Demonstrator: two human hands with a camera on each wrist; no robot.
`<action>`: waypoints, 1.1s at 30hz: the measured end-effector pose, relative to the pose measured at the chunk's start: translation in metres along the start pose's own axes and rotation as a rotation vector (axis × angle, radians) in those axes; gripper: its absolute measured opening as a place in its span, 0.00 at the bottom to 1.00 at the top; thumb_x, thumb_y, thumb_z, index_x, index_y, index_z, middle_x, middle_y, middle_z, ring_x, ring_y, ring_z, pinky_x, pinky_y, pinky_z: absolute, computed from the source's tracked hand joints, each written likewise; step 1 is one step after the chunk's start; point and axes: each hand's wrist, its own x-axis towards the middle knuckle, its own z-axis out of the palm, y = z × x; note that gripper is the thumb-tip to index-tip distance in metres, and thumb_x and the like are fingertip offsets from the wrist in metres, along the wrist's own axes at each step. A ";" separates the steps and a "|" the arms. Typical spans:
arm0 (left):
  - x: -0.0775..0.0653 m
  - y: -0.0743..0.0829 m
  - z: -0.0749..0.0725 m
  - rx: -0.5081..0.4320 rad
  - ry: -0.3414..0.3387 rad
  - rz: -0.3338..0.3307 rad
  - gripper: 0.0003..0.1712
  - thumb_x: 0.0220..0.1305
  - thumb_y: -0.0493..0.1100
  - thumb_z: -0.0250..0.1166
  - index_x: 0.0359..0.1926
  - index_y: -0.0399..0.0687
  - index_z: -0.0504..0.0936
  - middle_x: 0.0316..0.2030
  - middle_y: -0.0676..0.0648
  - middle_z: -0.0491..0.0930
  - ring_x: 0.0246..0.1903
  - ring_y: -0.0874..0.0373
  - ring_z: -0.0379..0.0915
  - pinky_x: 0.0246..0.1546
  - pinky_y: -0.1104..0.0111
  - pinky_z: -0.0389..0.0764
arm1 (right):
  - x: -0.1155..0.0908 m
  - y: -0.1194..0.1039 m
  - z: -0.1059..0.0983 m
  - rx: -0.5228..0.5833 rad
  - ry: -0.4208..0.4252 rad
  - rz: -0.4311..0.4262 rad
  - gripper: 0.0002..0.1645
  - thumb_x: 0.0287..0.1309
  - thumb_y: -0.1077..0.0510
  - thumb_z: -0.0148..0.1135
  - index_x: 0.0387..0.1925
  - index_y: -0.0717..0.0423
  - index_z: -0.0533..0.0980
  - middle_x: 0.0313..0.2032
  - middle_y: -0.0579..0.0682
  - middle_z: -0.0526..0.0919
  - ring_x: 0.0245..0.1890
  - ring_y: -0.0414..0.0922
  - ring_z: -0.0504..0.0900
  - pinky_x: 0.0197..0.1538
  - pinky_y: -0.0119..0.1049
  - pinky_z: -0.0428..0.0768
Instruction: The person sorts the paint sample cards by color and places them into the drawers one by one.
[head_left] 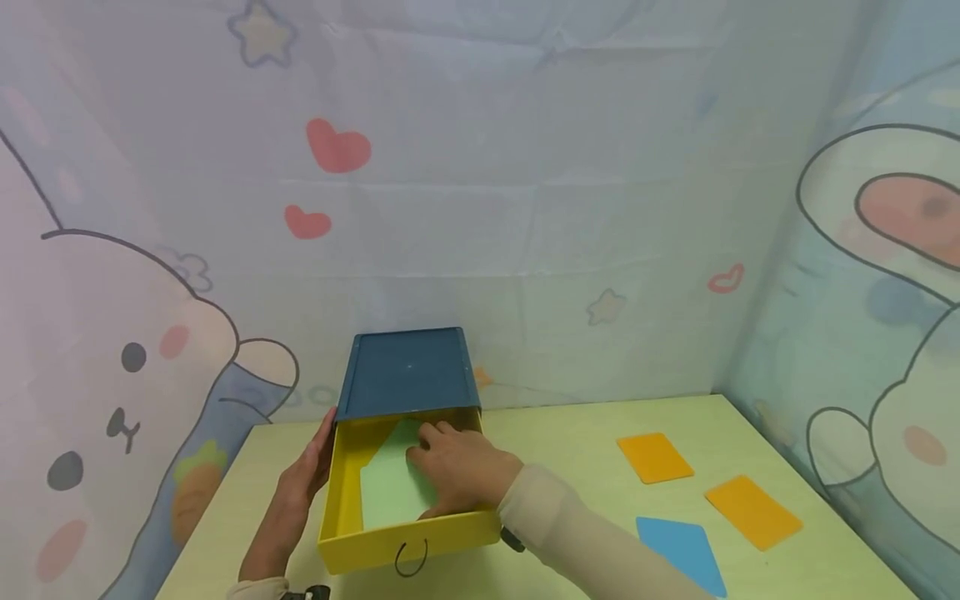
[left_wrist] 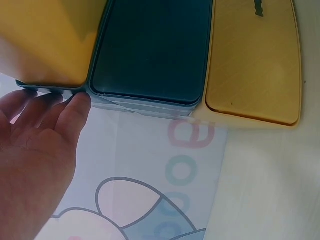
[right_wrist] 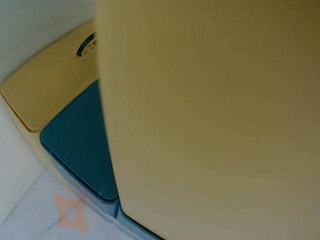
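Note:
On the table stands a storage box [head_left: 408, 375] with a dark teal casing and top; its yellow drawer [head_left: 408, 537], with a dark loop handle on the front, is pulled out. Inside the drawer lie light green cards [head_left: 393, 487], seemingly overlapping. My right hand [head_left: 457, 467] reaches into the drawer from the right and grips the cards with bent fingers and the thumb spread nearer the drawer front; part of the grip is hidden. My left hand [head_left: 303, 471] rests its extended fingers against the left side of the box. In the left wrist view its fingertips touch the teal edge.
Two orange cards [head_left: 655, 457] and a blue card [head_left: 682, 552] lie to the right on the pale table [head_left: 570, 442]. A printed cloth backdrop [head_left: 525, 208] rises behind. Below the open drawer, another teal panel [left_wrist: 150, 50] and a yellow drawer front [left_wrist: 255, 65] show.

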 end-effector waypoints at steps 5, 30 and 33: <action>0.000 0.000 0.000 -0.002 -0.002 -0.007 0.31 0.83 0.54 0.23 0.82 0.60 0.40 0.81 0.42 0.39 0.68 0.88 0.46 0.60 0.93 0.58 | -0.001 0.001 -0.001 0.015 -0.018 0.002 0.50 0.51 0.21 0.63 0.69 0.40 0.69 0.58 0.45 0.73 0.50 0.41 0.72 0.47 0.31 0.81; 0.000 -0.001 0.003 0.013 -0.003 -0.043 0.31 0.83 0.55 0.22 0.81 0.62 0.39 0.81 0.43 0.39 0.78 0.38 0.37 0.60 0.93 0.58 | -0.063 0.039 -0.027 0.544 0.444 -0.163 0.19 0.67 0.50 0.65 0.53 0.57 0.81 0.44 0.48 0.86 0.39 0.38 0.84 0.45 0.24 0.83; 0.000 -0.001 0.003 0.008 -0.003 -0.043 0.31 0.83 0.55 0.22 0.81 0.62 0.39 0.81 0.44 0.38 0.78 0.38 0.36 0.60 0.94 0.58 | -0.070 0.036 -0.024 0.584 0.593 -0.213 0.11 0.64 0.57 0.67 0.46 0.58 0.83 0.37 0.46 0.88 0.32 0.35 0.85 0.39 0.18 0.81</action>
